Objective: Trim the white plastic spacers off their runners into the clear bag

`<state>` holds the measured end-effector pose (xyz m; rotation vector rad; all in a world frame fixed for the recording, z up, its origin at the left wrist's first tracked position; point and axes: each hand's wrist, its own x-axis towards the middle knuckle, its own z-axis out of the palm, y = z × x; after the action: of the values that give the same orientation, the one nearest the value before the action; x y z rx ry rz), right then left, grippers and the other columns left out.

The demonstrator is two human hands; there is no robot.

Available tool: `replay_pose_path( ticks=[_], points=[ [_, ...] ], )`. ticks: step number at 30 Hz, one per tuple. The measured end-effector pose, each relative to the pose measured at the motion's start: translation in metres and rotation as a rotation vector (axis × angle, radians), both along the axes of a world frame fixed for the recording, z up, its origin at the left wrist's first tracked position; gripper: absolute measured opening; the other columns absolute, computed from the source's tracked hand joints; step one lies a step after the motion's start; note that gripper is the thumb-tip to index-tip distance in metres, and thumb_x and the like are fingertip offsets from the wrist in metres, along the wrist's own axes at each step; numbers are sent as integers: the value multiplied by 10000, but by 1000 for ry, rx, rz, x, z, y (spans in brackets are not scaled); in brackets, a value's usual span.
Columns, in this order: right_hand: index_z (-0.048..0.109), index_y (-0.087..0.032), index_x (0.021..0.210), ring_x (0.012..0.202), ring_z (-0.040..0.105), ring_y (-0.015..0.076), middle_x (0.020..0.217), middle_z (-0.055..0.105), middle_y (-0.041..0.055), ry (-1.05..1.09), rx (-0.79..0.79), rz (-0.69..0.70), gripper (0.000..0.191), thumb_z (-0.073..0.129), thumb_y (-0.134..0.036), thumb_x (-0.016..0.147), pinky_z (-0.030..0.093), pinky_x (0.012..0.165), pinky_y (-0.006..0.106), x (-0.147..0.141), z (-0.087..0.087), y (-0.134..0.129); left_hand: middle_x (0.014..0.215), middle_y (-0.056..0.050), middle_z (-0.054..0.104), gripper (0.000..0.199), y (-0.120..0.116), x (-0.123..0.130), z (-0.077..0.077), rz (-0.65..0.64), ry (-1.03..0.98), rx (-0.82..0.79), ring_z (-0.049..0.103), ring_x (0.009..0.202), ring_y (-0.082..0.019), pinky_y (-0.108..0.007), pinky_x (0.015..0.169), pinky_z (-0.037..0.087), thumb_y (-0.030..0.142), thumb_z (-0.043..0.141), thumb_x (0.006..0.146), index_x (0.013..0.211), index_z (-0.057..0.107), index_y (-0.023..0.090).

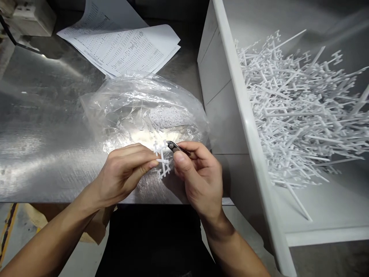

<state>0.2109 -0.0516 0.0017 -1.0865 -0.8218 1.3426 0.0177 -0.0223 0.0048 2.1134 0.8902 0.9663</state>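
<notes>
Between thumb and fingers, my left hand (127,171) pinches a small white plastic sprue (163,163) with short side branches. My right hand (198,169) is closed around a pair of dark metal nippers (175,147), whose tip meets the sprue's upper right branch. Whether the jaws are parted is too small to tell. Just beyond both hands lies a clear plastic bag (121,92), spread wide on the metal table. Inside it rests a heap of tiny whitish parts (167,117), with more pieces scattered about them.
To the right stands a large white bin (245,119), its wall rising beside my right hand. Many white sprues (305,115) are piled in it. Printed sheets (123,46) lie behind the bag on the metal table (43,134). A pale box (34,17) sits far left.
</notes>
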Motion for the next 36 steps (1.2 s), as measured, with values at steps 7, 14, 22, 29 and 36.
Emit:
replay_pose_path(
  ticks=[7,14,22,29,36],
  points=[
    [758,-207,1003,547,480,64,666,616,-65,-35,-13,18,85,812,-255,960,450,538,198,0,4,-1,818,17,659,115,0,-1,-3,-11,21,21,578,738,-84,-213,715,486,63,648,1046,992,687,157],
    [756,-207,1009,552,511,71,673,640,-59,-57,-8,3,78,803,-246,962,476,545,202,-1,4,-2,767,12,636,143,-1,0,-2,-4,61,32,554,694,-98,-245,683,461,92,636,1055,932,675,155],
    [771,-232,1047,669,656,115,812,746,-15,-229,89,-46,72,794,-220,979,562,628,247,-4,1,-7,724,24,556,230,-2,1,-2,-27,63,7,509,680,-110,-272,667,437,81,614,1051,852,571,188],
    [768,-234,1047,656,632,110,795,726,-29,-328,123,-59,38,771,-244,1010,531,616,250,-3,-2,-8,689,34,468,288,-2,1,-3,-55,97,-34,458,665,-118,-292,660,401,89,579,1063,812,492,200],
    [749,-210,1012,576,527,110,694,622,-38,-351,26,-34,130,733,-336,1043,428,524,258,-1,-3,-6,682,44,471,248,-2,3,-3,-29,118,3,441,632,-110,-272,630,382,131,584,1079,841,555,196]
  ],
)
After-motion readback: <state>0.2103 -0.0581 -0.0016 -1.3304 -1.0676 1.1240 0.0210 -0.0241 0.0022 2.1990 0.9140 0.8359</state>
